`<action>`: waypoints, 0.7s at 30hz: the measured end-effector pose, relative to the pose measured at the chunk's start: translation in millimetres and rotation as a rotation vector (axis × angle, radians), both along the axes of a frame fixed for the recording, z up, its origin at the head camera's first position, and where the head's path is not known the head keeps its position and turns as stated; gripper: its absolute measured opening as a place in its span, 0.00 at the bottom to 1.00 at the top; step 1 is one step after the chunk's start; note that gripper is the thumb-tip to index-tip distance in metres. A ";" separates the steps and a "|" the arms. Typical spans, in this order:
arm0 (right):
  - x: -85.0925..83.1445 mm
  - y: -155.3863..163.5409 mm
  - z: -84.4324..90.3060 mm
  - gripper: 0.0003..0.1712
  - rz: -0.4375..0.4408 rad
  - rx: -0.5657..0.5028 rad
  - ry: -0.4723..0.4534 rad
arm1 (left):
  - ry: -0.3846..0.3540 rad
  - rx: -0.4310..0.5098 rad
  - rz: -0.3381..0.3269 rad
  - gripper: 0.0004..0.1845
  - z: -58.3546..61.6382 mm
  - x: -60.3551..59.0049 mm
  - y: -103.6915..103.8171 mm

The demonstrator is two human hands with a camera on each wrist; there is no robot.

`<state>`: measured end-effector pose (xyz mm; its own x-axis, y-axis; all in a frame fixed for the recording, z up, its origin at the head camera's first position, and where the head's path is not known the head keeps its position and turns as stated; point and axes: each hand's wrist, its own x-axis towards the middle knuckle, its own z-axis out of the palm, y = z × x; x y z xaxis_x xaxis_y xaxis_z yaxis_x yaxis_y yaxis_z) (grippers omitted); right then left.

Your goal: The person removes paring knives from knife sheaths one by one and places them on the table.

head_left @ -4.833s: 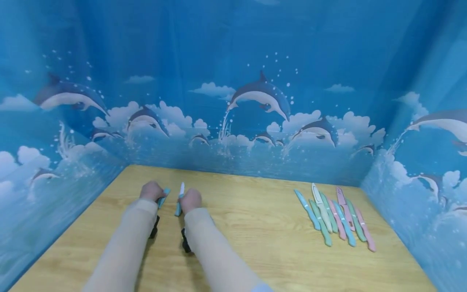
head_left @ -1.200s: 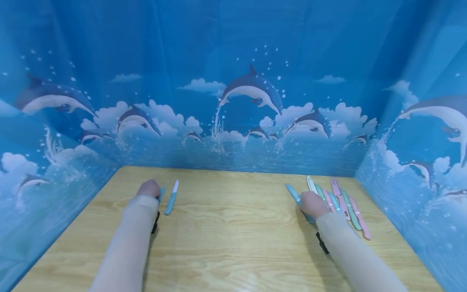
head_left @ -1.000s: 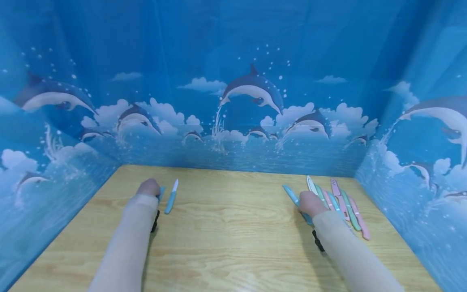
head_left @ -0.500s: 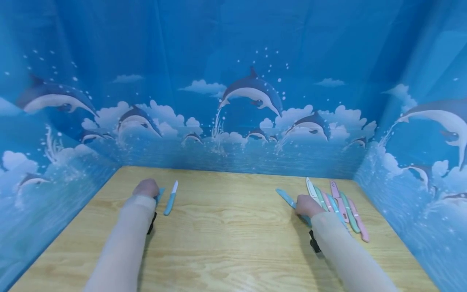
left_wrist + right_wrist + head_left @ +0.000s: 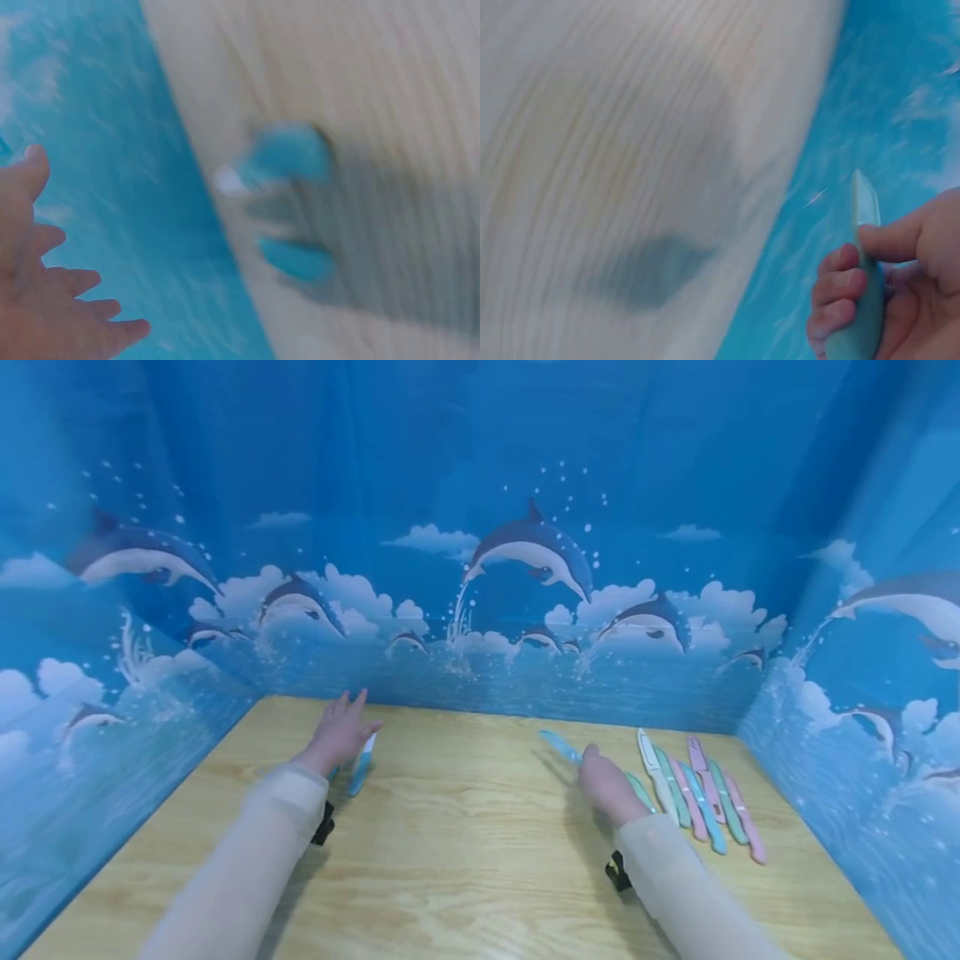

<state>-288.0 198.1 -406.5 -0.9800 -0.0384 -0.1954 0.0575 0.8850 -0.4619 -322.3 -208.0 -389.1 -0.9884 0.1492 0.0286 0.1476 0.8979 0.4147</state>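
Note:
My left hand (image 5: pixel 337 735) hovers over the table's far left part with its fingers spread, holding nothing. Just under it lie a small blue knife (image 5: pixel 361 774) with a white blade and a short blue piece (image 5: pixel 296 259), mostly covered in the head view; its kind is too blurred to tell. In the left wrist view the blue knife (image 5: pixel 289 154) appears above that piece. My right hand (image 5: pixel 611 785) grips a blue paring knife (image 5: pixel 560 746), raised off the table with its tip pointing away to the left. In the right wrist view the thumb presses along the knife (image 5: pixel 862 307).
At the right lies a row of several knives: a green one (image 5: pixel 640 792) beside my right hand, then a pale green one with a white blade (image 5: pixel 656 768), pink ones (image 5: pixel 746 818) and a blue one (image 5: pixel 705 810). A dolphin-print curtain (image 5: pixel 480 677) borders the wooden table (image 5: pixel 480 843).
My left hand has let go of the short blue piece, lifted and spread its fingers. My right hand has taken the blue paring knife from the row, up and leftward.

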 end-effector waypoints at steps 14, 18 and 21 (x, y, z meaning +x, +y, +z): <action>29.7 -58.0 10.0 0.18 0.143 0.094 0.264 | 0.110 0.004 -0.235 0.42 6.8 49.5 87.5; 35.5 -63.0 11.3 0.16 0.161 0.079 0.285 | 0.140 0.025 -0.275 0.41 2.4 62.4 100.1; 40.4 -68.5 12.5 0.14 0.192 0.060 0.294 | 0.158 0.032 -0.291 0.42 -1.5 72.7 110.0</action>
